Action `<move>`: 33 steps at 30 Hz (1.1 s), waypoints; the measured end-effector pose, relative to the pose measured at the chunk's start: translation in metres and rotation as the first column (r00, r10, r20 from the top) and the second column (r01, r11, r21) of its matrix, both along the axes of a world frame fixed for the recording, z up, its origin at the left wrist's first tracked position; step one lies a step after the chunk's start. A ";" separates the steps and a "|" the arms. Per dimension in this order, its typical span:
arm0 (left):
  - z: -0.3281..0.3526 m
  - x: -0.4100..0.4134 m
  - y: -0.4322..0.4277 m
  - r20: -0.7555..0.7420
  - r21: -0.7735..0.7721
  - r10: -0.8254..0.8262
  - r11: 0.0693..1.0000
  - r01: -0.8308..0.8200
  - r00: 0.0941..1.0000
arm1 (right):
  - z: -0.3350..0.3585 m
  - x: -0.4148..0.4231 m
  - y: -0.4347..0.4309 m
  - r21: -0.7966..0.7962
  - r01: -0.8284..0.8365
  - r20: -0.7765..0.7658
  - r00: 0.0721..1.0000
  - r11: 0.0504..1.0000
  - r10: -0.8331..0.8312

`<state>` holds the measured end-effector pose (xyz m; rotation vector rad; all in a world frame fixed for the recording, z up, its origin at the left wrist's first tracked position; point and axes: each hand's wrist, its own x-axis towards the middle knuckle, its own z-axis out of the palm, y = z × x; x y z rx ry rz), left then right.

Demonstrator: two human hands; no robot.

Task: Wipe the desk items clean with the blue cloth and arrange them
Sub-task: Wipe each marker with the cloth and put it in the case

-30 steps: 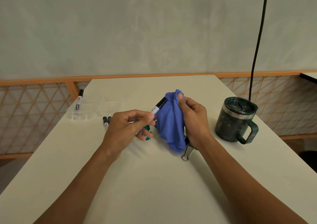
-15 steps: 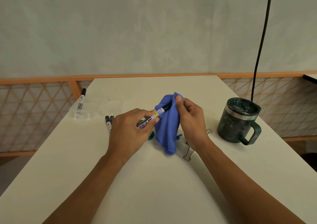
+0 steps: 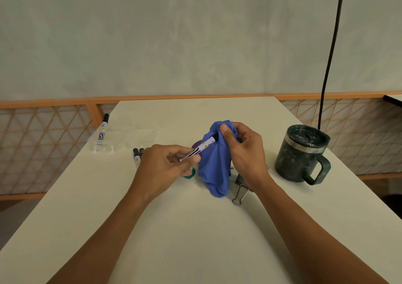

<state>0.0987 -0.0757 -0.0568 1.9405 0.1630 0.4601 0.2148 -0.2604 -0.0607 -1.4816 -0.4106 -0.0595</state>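
Observation:
My left hand (image 3: 167, 166) pinches a black-and-white marker (image 3: 199, 149) near its tail, above the middle of the cream table (image 3: 195, 229). The marker's capped tip is buried in the blue cloth (image 3: 214, 166), which my right hand (image 3: 243, 151) grips and folds around it with the thumb on top. The cloth's lower end hangs down to the table. Two more markers (image 3: 137, 156) lie side by side left of my left hand. Another marker (image 3: 102, 130) rests on a clear plastic holder (image 3: 113, 141) at the table's left edge.
A dark green lidded mug (image 3: 301, 154) stands at the right, handle toward me. A metal binder clip (image 3: 241, 191) lies under my right wrist. A green round thing (image 3: 189, 173) peeks out beneath my left hand. A black cable (image 3: 331, 50) hangs behind the mug.
The marker's tip has gone further into the cloth, and my right hand has closed the cloth around it. The left hand has shifted slightly right.

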 end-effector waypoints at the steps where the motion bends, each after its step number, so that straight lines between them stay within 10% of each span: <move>1: 0.002 0.000 -0.001 0.002 -0.039 -0.001 0.999 0.001 1.000 | 0.001 -0.001 0.001 0.007 0.006 -0.013 1.000 1.000 -0.006; 20: 0.001 -0.001 -0.015 0.001 0.018 0.004 1.000 -0.004 1.000 | 0.002 -0.018 0.009 0.143 -0.172 -0.188 0.962 0.975 0.198; 28: 0.011 -0.003 0.004 0.109 0.028 0.169 0.985 -0.173 0.980 | -0.005 -0.016 0.009 -0.361 -0.079 0.120 0.984 0.929 0.130; 33: 0.016 -0.003 0.013 0.079 -0.086 0.186 0.980 -0.179 0.979 | -0.008 -0.026 0.017 -0.668 0.052 0.456 0.817 0.742 0.353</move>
